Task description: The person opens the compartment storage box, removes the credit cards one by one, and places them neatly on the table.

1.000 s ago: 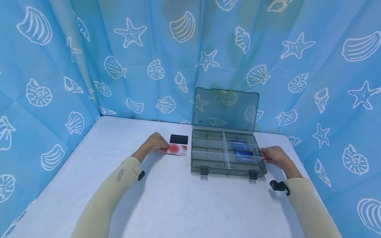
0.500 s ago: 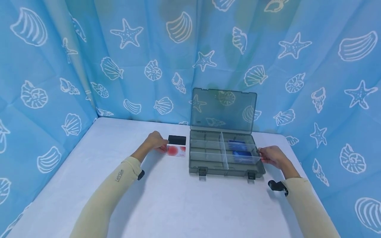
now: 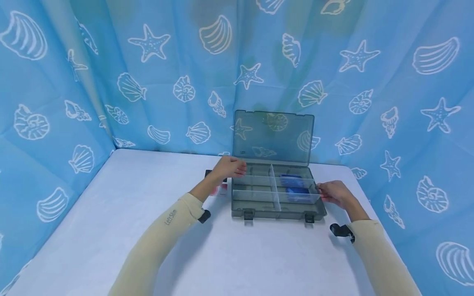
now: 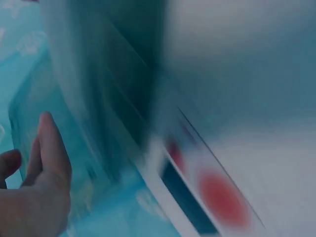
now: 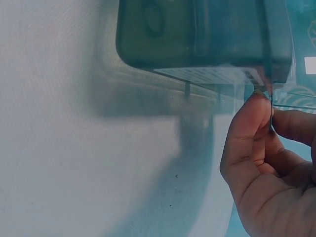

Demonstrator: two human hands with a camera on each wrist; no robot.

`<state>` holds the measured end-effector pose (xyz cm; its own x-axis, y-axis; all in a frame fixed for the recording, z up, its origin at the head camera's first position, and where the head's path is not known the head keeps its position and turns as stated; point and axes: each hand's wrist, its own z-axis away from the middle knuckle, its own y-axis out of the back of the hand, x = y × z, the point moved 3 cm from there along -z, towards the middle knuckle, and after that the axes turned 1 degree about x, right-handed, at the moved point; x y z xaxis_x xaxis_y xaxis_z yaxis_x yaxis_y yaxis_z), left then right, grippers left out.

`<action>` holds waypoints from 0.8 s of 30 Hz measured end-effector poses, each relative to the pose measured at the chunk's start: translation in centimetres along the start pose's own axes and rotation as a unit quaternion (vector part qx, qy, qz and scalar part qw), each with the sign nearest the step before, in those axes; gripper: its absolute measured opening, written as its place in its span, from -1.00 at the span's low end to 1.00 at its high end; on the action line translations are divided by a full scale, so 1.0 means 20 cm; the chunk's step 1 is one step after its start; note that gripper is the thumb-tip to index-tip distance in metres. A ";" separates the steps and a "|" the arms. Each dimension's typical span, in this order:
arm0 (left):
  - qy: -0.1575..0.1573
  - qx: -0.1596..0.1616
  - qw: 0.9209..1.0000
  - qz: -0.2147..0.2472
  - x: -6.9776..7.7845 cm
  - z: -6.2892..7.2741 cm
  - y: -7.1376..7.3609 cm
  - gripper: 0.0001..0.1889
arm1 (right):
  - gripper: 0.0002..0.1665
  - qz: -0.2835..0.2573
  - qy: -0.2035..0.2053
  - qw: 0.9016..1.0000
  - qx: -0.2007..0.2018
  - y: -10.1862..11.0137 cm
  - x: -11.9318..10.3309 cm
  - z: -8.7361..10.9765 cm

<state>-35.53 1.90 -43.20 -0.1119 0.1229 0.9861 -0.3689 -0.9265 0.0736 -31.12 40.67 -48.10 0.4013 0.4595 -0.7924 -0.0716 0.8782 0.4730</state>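
Observation:
A grey see-through compartment box (image 3: 259,214) stands on the table, its lid (image 3: 272,137) raised at the back. My left hand (image 3: 230,166) is over the box's left back edge with fingers loosely extended; the left wrist view shows nothing in it. My right hand (image 3: 336,193) is at the box's right side. In the right wrist view its thumb and fingers (image 5: 247,133) pinch a thin edge at the box's rim. Two blue cards (image 3: 291,181) lie in separate right-hand compartments. A red-and-white card (image 3: 223,189) and a black card (image 3: 208,174) lie left of the box, partly hidden by my left arm.
White cloth (image 3: 281,255) covers the table. A blue curtain (image 3: 155,98) with shell prints hangs behind and along the sides. Clear dividers (image 3: 275,189) split the box, and two latches (image 3: 248,213) hang at its front.
My left hand has lifted away from beside the cards and moved right, over the box's left back edge. My right hand stays at the box's right side. The head view has turned slightly right.

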 end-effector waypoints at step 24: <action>0.135 -0.225 0.964 -0.044 0.10 -0.13 -0.80 -0.25 | -0.60 -0.069 -0.019 0.996 -0.062 0.03 0.03 0.03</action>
<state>-32.17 17.85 -42.79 -0.2755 0.3385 0.8997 -0.7439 -0.6679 0.0236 -30.29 41.37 -48.04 0.4494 0.3294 -0.8304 -0.1235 0.9435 0.3074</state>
